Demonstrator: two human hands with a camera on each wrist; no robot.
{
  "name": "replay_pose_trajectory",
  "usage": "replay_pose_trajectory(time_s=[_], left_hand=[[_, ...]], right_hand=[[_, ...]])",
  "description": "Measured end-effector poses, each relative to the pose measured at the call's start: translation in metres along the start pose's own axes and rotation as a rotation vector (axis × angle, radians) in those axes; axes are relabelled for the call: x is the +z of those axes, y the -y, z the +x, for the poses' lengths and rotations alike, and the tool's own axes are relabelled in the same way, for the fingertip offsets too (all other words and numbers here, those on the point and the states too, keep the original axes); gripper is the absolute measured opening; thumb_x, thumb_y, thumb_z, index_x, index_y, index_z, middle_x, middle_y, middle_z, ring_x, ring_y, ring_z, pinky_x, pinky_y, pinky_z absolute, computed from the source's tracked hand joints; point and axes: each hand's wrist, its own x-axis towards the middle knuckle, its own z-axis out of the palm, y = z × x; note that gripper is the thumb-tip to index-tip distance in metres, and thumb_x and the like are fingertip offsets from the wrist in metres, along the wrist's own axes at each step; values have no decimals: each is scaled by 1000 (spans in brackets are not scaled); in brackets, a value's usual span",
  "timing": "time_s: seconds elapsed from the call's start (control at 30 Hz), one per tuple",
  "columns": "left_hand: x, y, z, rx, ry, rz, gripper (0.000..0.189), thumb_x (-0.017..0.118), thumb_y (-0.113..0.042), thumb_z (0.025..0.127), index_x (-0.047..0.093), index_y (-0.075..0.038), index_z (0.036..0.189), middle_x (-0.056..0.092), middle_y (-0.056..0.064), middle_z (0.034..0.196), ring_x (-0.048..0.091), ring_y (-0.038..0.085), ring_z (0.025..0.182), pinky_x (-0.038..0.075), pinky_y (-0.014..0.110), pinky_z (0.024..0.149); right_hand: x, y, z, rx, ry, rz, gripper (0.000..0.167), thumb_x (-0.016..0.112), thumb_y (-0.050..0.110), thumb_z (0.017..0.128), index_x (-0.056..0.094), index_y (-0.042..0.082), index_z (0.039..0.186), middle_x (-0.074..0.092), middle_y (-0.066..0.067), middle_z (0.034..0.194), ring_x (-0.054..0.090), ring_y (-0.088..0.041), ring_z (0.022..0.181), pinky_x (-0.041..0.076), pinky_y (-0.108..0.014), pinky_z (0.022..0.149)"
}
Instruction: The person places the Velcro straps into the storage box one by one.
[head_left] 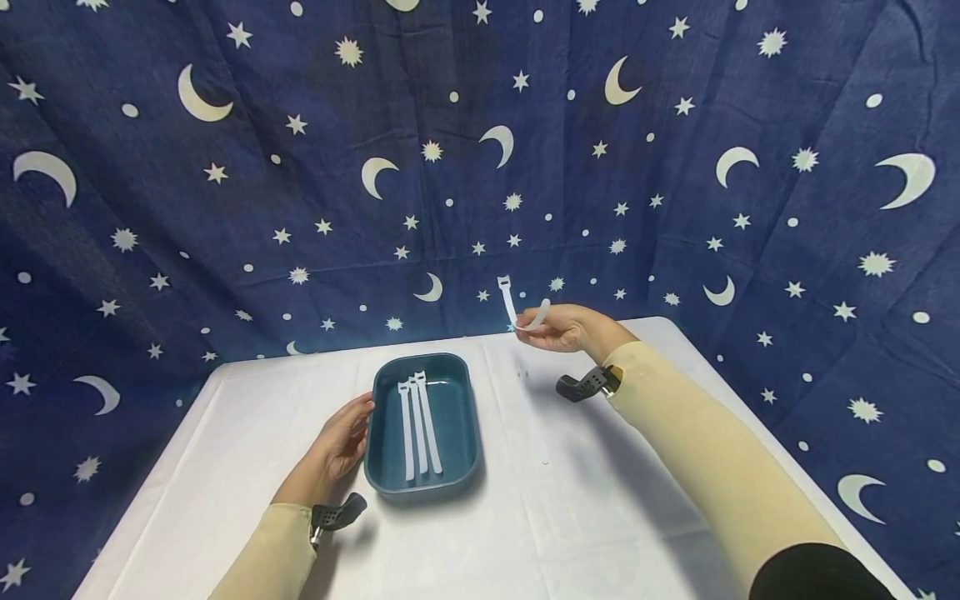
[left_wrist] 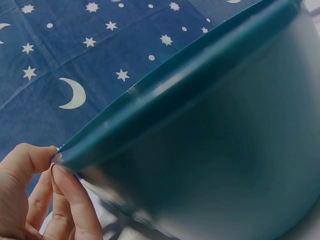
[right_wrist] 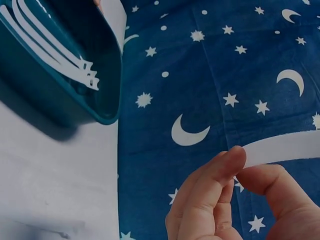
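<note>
A dark teal rectangular tray (head_left: 463,425) stands on the table, left of the middle in the head view. Inside lie 3 white hook-and-loop cable ties (head_left: 429,425), side by side with their slotted heads toward the far end. My left hand (head_left: 339,442) pinches the tray's left rim between thumb and fingers, as the left wrist view shows up close. Raised above the table's far right part, my right hand (head_left: 558,329) pinches another white cable tie (head_left: 507,302) near its middle. This tie bends upward on both sides of the fingers, its slotted head at the left end.
A white cloth (head_left: 517,525) covers the table. Behind it and along both sides hangs a dark blue curtain (head_left: 450,225) with moons and stars. Black wrist devices (head_left: 585,385) sit on both forearms, below the hands.
</note>
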Motion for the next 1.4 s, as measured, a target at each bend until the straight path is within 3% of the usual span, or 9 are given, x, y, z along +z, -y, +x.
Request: replay_pose_trajectory(time_s=[0.37, 0.53, 0.63, 0.87, 1.07, 1.2, 1.3, 1.4], left_hand=[[0, 1, -1, 14, -7, 15, 51, 61, -28, 96, 45, -22, 144, 64, -8, 99, 63, -1, 68, 55, 10, 59], [0, 0, -1, 9, -2, 1, 50, 61, -27, 96, 45, -22, 143, 65, -8, 97, 63, -1, 68, 55, 10, 60], [0, 0, -1, 6, -3, -5, 51, 62, -27, 95, 45, -22, 144, 65, -8, 97, 63, -1, 69, 56, 10, 62], [0, 0, 1, 3, -6, -2, 53, 63, -28, 95, 45, -22, 144, 64, -8, 99, 63, -1, 71, 57, 11, 64], [0, 0, 1, 6, -4, -7, 53, 63, -27, 94, 45, -22, 144, 64, -7, 100, 62, -1, 71, 57, 11, 64], [-1, 0, 1, 3, -2, -8, 53, 63, -27, 94, 45, -22, 144, 64, -8, 98, 62, -1, 70, 56, 10, 63], [-1, 1, 1, 2, -3, -7, 53, 63, -27, 94, 45, -22, 144, 64, -8, 97, 62, -1, 69, 56, 10, 62], [-1, 1, 1, 2, -5, -12, 53, 63, -27, 94, 45, -22, 144, 64, -8, 97, 62, -1, 69, 56, 10, 61]], right_hand=[[18, -6, 4, -24, -7, -44, 65, 50, -9, 90, 34, 8, 151, 52, -13, 117, 66, -18, 75, 60, -17, 70], [26, -10, 9, 1, -16, -30, 60, 51, -8, 93, 38, 9, 149, 42, -13, 144, 63, -17, 77, 60, -18, 72], [30, -12, 11, 15, -14, -24, 61, 50, -8, 92, 37, 9, 150, 35, -12, 151, 61, -17, 80, 60, -18, 72], [40, -19, 16, 20, -17, -44, 56, 51, -7, 93, 40, 7, 146, 52, -12, 122, 62, -18, 77, 61, -20, 69], [49, -26, 23, 43, -27, -94, 47, 54, -5, 93, 46, 8, 137, 53, -10, 122, 62, -16, 76, 61, -19, 69], [56, -34, 28, 52, -24, -145, 47, 54, -5, 92, 47, 6, 138, 53, -11, 130, 61, -15, 77, 61, -18, 67], [62, -43, 33, 38, -28, -192, 53, 55, -6, 91, 45, 4, 143, 44, -14, 147, 62, -16, 100, 58, -22, 87], [67, -51, 39, 33, -36, -235, 60, 55, -10, 88, 43, 2, 145, 48, -13, 143, 57, -14, 106, 49, -24, 103]])
